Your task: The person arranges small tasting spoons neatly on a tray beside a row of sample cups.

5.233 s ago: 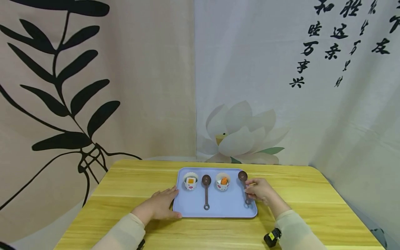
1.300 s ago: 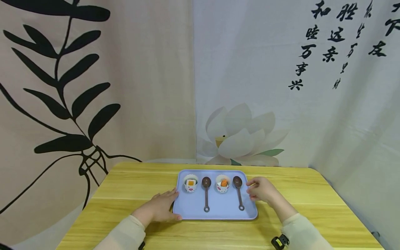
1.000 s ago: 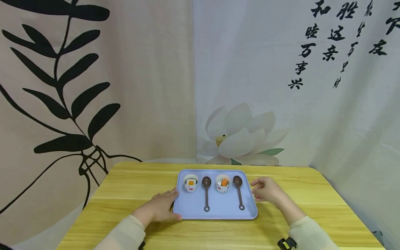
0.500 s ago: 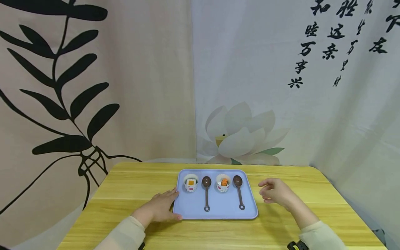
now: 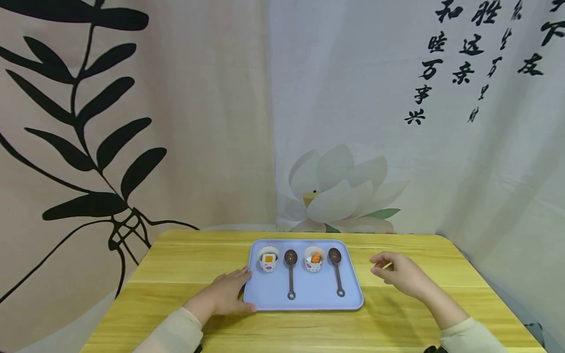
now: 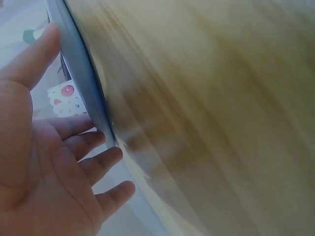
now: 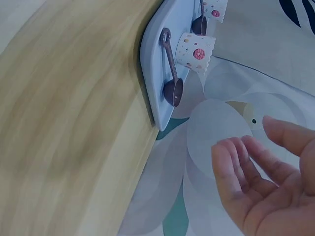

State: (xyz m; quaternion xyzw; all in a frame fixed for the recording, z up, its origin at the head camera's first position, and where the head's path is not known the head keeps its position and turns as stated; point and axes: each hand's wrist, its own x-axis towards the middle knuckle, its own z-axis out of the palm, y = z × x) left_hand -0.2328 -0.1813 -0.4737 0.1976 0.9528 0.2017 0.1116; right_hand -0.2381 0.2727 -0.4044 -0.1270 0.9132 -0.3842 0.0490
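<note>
A pale blue-violet tray point(image 5: 313, 300) lies on the wooden table. My left hand point(image 5: 225, 293) rests against its left edge with fingers and thumb extended; the left wrist view shows the palm beside the rim. On the tray, from left to right, are a paper cup point(image 5: 269, 265) with a white and orange piece, a brown measuring spoon point(image 5: 290, 274), a second paper cup point(image 5: 313, 265) with an orange piece, and a second brown measuring spoon point(image 5: 336, 272). Right of the tray my right hand point(image 5: 403, 274) hovers over the table, fingers loosely bent, holding nothing.
The wooden table point(image 5: 176, 260) extends around the tray on all sides. Behind it hangs a cloth backdrop point(image 5: 220, 122) with dark leaves, a pale lotus and black Chinese characters.
Over five seconds ago my right hand held the right spoon at the tray's right edge. The spoon now lies on the tray, and the hand has moved away rightward. My left hand stays put.
</note>
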